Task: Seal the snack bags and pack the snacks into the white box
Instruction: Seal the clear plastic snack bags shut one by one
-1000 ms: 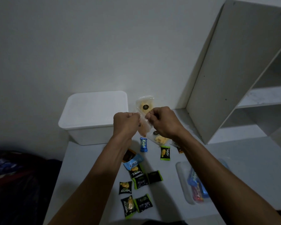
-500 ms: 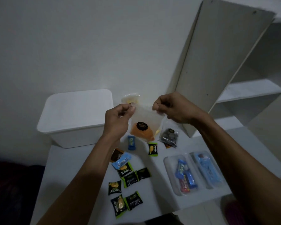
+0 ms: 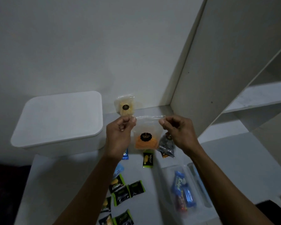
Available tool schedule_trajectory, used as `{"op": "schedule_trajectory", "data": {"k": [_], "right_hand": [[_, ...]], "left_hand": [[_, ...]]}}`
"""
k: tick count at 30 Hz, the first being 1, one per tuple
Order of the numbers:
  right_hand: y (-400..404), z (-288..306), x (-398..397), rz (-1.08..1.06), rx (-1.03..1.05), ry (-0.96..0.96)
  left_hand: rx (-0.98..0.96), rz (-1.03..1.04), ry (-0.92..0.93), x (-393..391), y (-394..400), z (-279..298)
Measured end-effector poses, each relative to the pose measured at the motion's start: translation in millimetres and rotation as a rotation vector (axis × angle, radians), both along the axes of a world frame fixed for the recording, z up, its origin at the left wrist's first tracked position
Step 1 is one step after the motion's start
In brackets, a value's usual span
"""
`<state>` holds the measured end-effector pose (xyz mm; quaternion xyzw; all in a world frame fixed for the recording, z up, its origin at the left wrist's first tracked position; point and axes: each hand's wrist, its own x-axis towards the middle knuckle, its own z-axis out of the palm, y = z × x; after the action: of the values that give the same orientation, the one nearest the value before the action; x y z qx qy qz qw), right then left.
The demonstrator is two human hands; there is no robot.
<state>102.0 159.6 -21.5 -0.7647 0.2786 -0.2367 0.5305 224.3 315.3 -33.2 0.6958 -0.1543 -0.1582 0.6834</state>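
I hold a clear zip bag of orange snacks (image 3: 146, 137) with a black round label up in front of me. My left hand (image 3: 120, 135) pinches its top left corner and my right hand (image 3: 177, 132) pinches its top right corner, stretching the top strip between them. The white box (image 3: 58, 120) stands at the back left with its lid on. A second clear bag with yellow snacks (image 3: 124, 105) leans on the wall behind. A dark snack bag (image 3: 166, 146) lies under my right hand.
Several small black-and-green snack packets (image 3: 126, 192) and blue ones (image 3: 125, 155) lie on the white table. A clear tray (image 3: 167, 189) at the right holds blue wrapped bars (image 3: 179, 184). A white shelf unit (image 3: 217, 70) stands at the right.
My hands have moved apart along the bag's top strip, which is now stretched flat between them. The view has shifted a little.
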Motion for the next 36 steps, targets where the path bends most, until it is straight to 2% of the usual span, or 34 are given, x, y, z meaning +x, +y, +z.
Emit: {"op": "schedule_trajectory", "data": {"k": [11,15,18,26,36], "right_hand": [[-125,-64,78,-0.090,0.075,0.010],[-164,-88,116,-0.128,0.140,-0.012],[-185,-108,137,-0.157,0.172,0.000],[-210,-151,174,-0.250,0.151,0.086],[-215,-159,197,-0.366,0.158,0.094]], "left_hand": [[0.163,0.110,-0.042,61,-126,-62],[0.117,0.191,0.087,87,-169,-86],[0.125,0.238,0.116,100,-192,-103],[0.200,0.334,0.136,130,-227,-135],[0.293,0.421,0.086,151,-246,-148]]}}
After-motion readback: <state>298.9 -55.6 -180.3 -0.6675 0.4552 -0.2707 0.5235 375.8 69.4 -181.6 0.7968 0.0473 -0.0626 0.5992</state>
